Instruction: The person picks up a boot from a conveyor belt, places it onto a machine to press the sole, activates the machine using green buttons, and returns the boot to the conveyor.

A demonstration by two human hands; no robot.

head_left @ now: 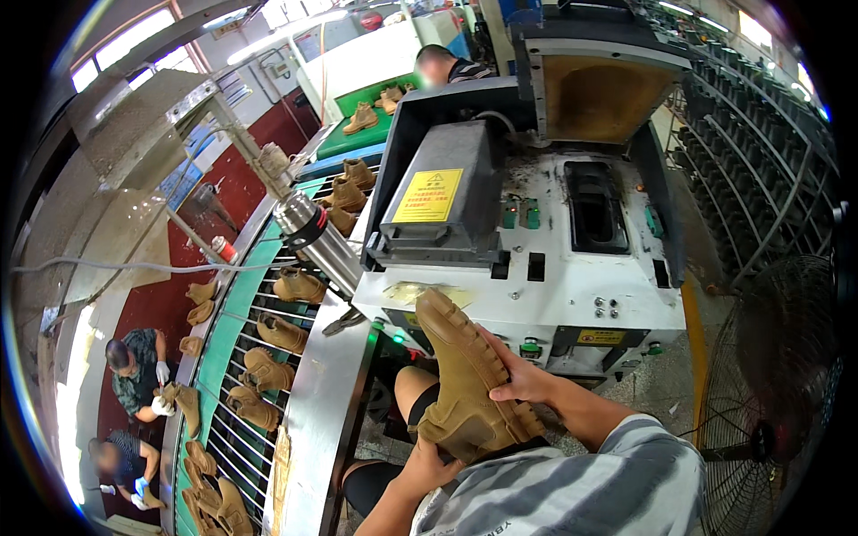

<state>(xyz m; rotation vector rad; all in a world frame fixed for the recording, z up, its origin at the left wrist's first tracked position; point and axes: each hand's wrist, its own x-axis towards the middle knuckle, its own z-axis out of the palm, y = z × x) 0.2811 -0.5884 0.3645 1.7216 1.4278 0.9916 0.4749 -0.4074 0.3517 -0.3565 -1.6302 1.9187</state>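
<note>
Boot (465, 375): tan, sole up, tilted, just before the white machine (554, 286) | Right hand (523, 380): fingers closed over the boot's sole edge | Left hand (429, 464): grasps the boot's ankle end from below, fingers apparently curled, partly hidden | Conveyor rack (259, 357): left of the machine, carrying more boots.

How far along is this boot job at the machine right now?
In hand: both hands, left hand and right hand, hold one tan boot sole-up in front of the grey-white machine. Left: many similar boots lie on the conveyor rack beside it. Whether those are finished cannot be told.
</note>
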